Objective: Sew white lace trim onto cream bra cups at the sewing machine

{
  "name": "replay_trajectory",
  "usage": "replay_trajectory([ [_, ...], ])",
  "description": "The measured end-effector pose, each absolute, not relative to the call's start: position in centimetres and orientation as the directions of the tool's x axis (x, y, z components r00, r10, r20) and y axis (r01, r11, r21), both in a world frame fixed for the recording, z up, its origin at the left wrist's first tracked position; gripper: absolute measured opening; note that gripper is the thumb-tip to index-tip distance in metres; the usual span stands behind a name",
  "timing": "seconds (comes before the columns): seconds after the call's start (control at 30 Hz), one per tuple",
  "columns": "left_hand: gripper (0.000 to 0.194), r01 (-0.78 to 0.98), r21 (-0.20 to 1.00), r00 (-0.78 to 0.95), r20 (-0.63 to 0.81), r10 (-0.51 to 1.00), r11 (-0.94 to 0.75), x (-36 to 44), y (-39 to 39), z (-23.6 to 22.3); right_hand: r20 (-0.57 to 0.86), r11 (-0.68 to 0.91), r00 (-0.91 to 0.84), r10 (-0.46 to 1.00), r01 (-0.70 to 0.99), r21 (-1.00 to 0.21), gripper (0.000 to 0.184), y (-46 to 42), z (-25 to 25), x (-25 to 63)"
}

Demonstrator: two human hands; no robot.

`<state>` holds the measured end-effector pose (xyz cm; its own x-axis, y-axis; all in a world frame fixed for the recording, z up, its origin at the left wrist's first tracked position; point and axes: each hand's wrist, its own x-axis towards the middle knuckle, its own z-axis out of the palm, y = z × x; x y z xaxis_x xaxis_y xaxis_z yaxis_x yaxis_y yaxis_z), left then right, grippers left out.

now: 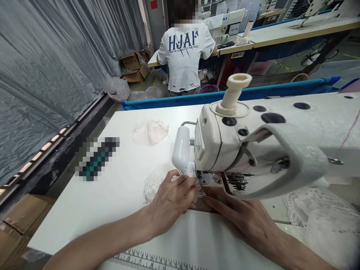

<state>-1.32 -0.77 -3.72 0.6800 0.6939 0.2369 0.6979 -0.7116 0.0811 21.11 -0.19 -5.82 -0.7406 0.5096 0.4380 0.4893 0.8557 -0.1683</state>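
Bends the fingers of the left hand (172, 195) over a piece of white lace (156, 182), just beside the needle end of a white sewing machine (212, 146); cannot tell a pinch from a press. Stretches the right hand (249, 215) low, nearly flat, beneath the machine's front, with some fingers hidden; cannot tell a grip there. Has the lace on the white tabletop (84, 213), partly under the left hand, reaching to the machine. Farther back, shows a second lace piece (154, 132), well apart from both hands. Past the right hand, shows loose lace (317, 210); along the near side, a ruler scale (152, 259). Beyond, shows a person (182, 58) in a white shirt, back turned, near cardboard boxes (133, 67) and a grey curtain (70, 45).
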Motion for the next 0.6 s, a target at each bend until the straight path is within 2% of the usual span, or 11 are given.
replay_trajectory([
  [0.13,0.004,0.689,0.104,0.667,0.297,0.684,-0.717,-1.3,-0.6,-4.1,0.445,0.857,-0.741,0.503,0.493,-0.147,0.038,-0.3,-5.5,20.9],
  [0.3,0.010,0.696,0.121,0.664,0.267,0.699,-0.708,-1.2,-0.2,-3.8,0.439,0.855,-0.741,0.509,0.494,-0.157,0.039,-0.4,-5.7,20.8],
  [0.4,0.014,0.704,0.161,0.641,0.275,0.717,-0.691,-1.2,0.4,-3.4,0.438,0.858,-0.748,0.499,0.497,-0.129,0.041,-0.3,-5.9,20.7],
  [0.6,0.013,0.718,0.217,0.632,0.193,0.750,-0.661,-1.3,1.4,-3.3,0.450,0.832,-0.728,0.516,0.551,-0.062,0.042,-0.1,-6.1,20.4],
])
